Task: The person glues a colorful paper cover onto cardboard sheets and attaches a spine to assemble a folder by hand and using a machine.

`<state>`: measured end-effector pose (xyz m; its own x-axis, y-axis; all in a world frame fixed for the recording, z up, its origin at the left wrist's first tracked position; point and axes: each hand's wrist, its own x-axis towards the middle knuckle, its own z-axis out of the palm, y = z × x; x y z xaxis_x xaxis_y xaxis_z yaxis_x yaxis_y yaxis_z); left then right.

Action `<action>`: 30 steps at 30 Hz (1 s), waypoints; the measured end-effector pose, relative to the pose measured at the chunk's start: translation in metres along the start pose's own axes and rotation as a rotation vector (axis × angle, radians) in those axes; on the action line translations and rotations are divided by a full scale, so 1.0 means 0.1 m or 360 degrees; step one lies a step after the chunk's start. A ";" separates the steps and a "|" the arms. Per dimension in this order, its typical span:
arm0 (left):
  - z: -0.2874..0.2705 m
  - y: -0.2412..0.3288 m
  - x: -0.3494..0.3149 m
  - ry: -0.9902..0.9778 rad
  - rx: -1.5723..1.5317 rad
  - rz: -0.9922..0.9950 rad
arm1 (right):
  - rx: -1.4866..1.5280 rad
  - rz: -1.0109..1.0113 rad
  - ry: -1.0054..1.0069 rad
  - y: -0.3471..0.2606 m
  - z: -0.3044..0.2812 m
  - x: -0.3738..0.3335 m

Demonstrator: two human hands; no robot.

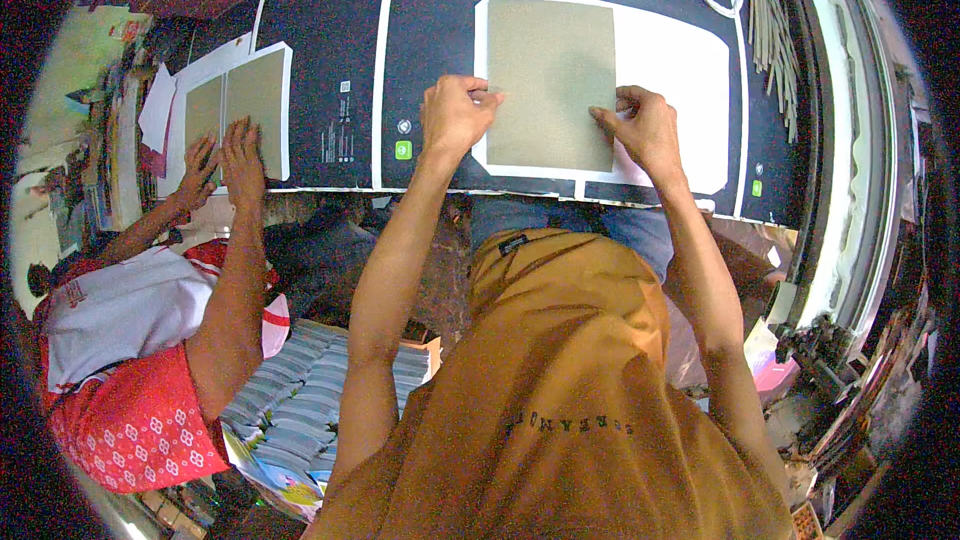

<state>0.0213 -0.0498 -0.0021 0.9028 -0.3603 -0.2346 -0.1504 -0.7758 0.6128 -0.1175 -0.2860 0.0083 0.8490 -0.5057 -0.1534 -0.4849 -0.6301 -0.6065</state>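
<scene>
Grey board (pixel 550 80), long axis fore-and-aft

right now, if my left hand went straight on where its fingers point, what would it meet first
Most likely the grey-brown cardboard panel: your left hand has its fingertips at the panel's left edge, though whether they touch or hover is unclear.

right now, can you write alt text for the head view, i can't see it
A person's left hand and right hand touch opposite side edges of a grey-brown board over a larger white sheet on a dark table. To the left, a co-worker in red and white has both hands at two similar boards.
</scene>
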 end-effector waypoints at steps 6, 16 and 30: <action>0.01 0.03 -0.02 0.0017 -0.0016 -0.0041 | 0.0066 0.0036 -0.0019 -0.06 -0.03 -0.02; 0.00 0.06 0.01 0.0040 0.0045 0.0032 | 0.0101 -0.0002 -0.0015 -0.06 -0.01 -0.01; -0.07 0.10 -0.02 0.0020 0.0075 -0.0019 | -0.0153 -0.0086 0.0030 -0.15 -0.03 -0.03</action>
<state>0.0207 -0.0537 0.0098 0.9097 -0.3445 -0.2318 -0.1582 -0.8037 0.5736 -0.1135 -0.2762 0.0202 0.8708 -0.4798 -0.1076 -0.4572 -0.7098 -0.5359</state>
